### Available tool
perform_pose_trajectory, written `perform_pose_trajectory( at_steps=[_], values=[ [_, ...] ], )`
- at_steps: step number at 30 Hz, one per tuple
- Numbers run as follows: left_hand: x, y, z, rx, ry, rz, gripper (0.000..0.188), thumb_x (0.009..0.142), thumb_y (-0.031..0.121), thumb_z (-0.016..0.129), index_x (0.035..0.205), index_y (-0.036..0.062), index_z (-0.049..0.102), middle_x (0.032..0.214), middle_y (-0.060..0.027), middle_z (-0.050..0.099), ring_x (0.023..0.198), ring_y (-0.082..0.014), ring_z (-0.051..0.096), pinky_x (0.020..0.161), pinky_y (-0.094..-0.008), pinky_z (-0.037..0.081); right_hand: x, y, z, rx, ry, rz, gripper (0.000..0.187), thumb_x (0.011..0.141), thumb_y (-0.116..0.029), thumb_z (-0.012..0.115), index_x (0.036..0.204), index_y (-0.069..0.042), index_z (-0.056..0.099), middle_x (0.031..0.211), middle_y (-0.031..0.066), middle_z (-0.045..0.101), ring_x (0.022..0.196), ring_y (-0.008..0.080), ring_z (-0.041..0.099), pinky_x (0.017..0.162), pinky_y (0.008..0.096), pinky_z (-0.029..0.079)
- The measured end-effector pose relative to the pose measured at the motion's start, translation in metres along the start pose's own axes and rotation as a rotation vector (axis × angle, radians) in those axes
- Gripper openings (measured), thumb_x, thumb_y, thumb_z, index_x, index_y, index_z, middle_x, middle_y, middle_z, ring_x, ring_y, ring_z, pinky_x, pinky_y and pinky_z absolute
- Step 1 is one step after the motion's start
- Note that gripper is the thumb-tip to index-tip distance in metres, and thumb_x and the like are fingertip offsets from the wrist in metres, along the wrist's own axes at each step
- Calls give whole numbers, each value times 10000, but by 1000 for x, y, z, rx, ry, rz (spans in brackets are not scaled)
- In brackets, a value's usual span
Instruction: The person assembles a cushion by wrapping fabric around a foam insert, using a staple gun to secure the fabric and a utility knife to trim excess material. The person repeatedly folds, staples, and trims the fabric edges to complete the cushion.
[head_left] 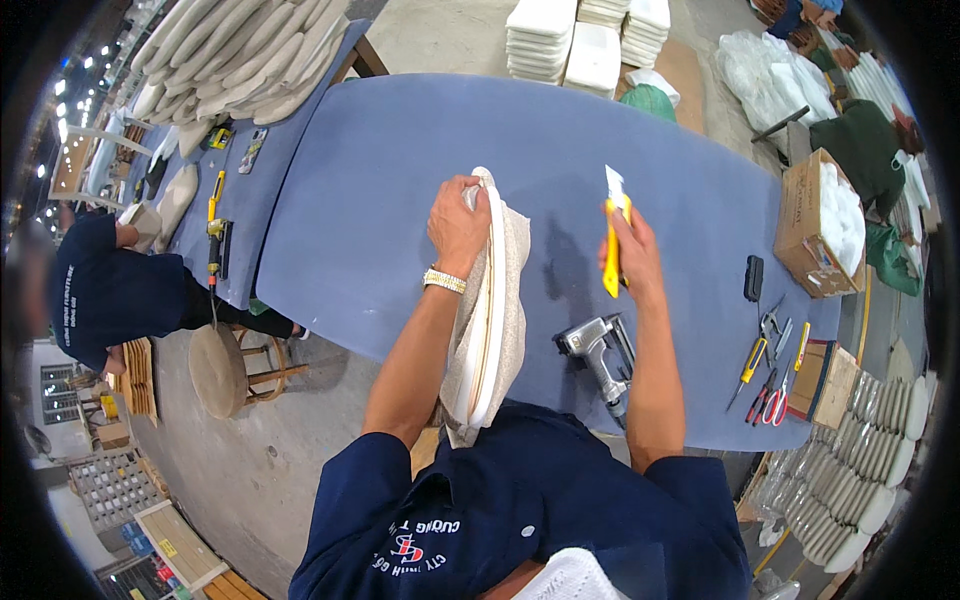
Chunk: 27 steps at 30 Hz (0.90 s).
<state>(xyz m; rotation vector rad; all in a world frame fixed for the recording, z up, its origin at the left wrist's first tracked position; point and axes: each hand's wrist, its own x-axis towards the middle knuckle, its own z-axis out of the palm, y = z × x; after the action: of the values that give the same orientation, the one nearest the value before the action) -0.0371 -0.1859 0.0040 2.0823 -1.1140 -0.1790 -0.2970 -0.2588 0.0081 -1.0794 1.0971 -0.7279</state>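
Note:
My left hand [459, 226] is closed on the far end of a seat cushion [487, 310], which stands on edge in front of my chest. Its beige fabric cover hangs loose along both sides, and a white foam edge and thin board layer show between. The cushion's near end rests close against my shirt. To the right, my right hand [634, 250] grips a yellow utility knife [614, 240], its blade out and pointing away from me. The knife is apart from the cushion. A grey staple gun [597, 362] lies on the table beside my right forearm.
The blue-covered table [380, 150] holds pliers, scissors and screwdrivers [765, 380] at right, near a cardboard box [818, 225]. Cushions [235, 60] are piled on the far-left table. A co-worker [120, 285] stands at left by a round stool [218, 372]. White foam stacks [592, 60] stand behind.

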Motion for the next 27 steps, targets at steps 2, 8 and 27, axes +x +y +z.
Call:
perform_pose_trajectory(
  at_steps=[2,8,27],
  values=[
    [3,-10,11,-72,88,52,223,903,237,693,1076,96,695,1186,-96,707,1053,-351,687,849,-472,538,2,-34,31,-75,-167,-58,375,1033,-370,638,1184,-29,597,787,67,672,588,144,647,513,308,530],
    [7,-5,11,-142,98,40,144,914,193,694,986,68,696,1165,-100,732,1027,-346,698,872,-454,545,13,-68,98,-258,-314,-49,275,1041,-253,601,1107,6,536,817,121,702,548,174,645,514,322,539],
    [8,-22,32,-642,86,-152,147,946,104,701,964,-42,696,1207,-157,746,992,-213,721,897,-356,569,38,-33,140,-909,-328,-91,413,1021,-256,499,1094,144,571,880,292,711,625,352,733,609,449,576]
  ],
)
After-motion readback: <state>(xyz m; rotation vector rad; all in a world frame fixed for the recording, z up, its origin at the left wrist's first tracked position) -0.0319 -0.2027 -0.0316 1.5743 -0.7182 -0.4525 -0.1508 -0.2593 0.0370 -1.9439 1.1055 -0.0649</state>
